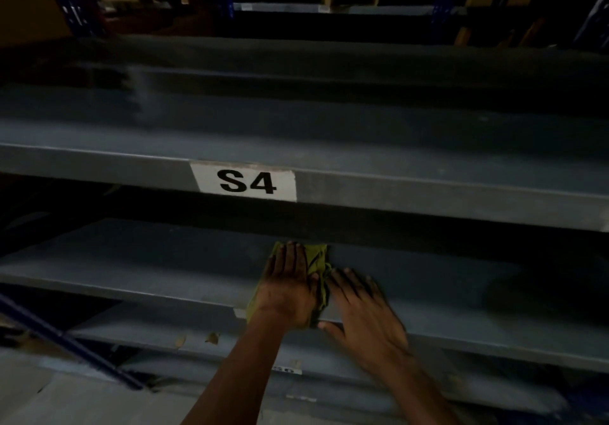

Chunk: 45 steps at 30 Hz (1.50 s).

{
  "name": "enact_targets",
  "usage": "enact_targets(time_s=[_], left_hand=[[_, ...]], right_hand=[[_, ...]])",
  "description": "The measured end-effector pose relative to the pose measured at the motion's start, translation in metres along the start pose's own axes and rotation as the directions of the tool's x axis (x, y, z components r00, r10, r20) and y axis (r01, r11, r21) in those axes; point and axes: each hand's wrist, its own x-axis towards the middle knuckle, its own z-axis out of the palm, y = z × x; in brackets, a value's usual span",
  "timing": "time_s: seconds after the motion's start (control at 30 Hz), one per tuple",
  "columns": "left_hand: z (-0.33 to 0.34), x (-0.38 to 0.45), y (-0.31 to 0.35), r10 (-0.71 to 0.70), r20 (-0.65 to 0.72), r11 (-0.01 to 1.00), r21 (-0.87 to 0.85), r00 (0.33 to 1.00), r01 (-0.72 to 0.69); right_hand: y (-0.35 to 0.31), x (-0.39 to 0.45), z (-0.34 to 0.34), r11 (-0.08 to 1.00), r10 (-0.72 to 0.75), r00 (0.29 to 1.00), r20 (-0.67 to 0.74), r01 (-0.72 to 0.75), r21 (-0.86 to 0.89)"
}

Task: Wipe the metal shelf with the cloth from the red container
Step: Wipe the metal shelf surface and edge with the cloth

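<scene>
A crumpled yellow-green cloth (319,261) lies on a grey-blue metal shelf (148,260), below the shelf marked S4. My left hand (289,284) lies flat on top of the cloth, fingers straight, pressing it onto the shelf. My right hand (364,309) rests flat on the shelf just to the right of the cloth, fingers spread, fingertips touching the cloth's edge. Most of the cloth is hidden under my left hand. The red container is not in view.
The shelf above carries a white S4 label (245,182) on its front edge. A lower shelf (197,335) holds small scraps of debris. A blue rack brace (66,342) slants at the lower left. Boxes sit dimly at the far top.
</scene>
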Motion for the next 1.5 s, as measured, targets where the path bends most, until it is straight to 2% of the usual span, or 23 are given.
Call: enact_targets(time_s=[0.13,0.4,0.77,0.87,1.1,1.33,1.5], left_hand=[[0.002,-0.007,0.003,0.037,0.024,0.999,-0.002,0.999,-0.037],[-0.004,-0.022,-0.005,0.106,-0.035,0.99,-0.09,0.994,-0.109],[0.007,0.002,-0.013,0.009,-0.032,0.999,-0.049,0.999,-0.011],[0.006,0.006,-0.007,-0.016,0.04,0.999,-0.043,0.999,0.018],[0.0,-0.001,0.012,-0.005,0.097,0.999,-0.045,0.995,0.009],[-0.003,-0.021,0.011,0.006,0.062,0.999,-0.05,0.998,-0.002],[-0.005,-0.03,0.007,-0.009,0.028,0.999,-0.046,1.0,0.01]], right_hand=[[0.0,-0.001,0.0,1.0,-0.002,1.0,0.012,0.002,-0.004],[0.002,-0.002,0.002,1.0,-0.02,1.0,-0.017,0.02,0.009],[0.0,-0.001,0.005,1.0,0.01,1.0,-0.004,-0.01,0.021],[0.001,-0.002,0.005,1.0,0.014,1.0,0.012,-0.014,0.027],[-0.001,-0.001,0.0,0.999,0.004,1.0,-0.016,-0.003,0.05],[0.002,-0.001,0.002,0.997,-0.002,1.0,-0.018,0.003,0.073],[0.012,-0.01,0.005,0.994,0.049,0.999,-0.007,-0.048,0.094]])
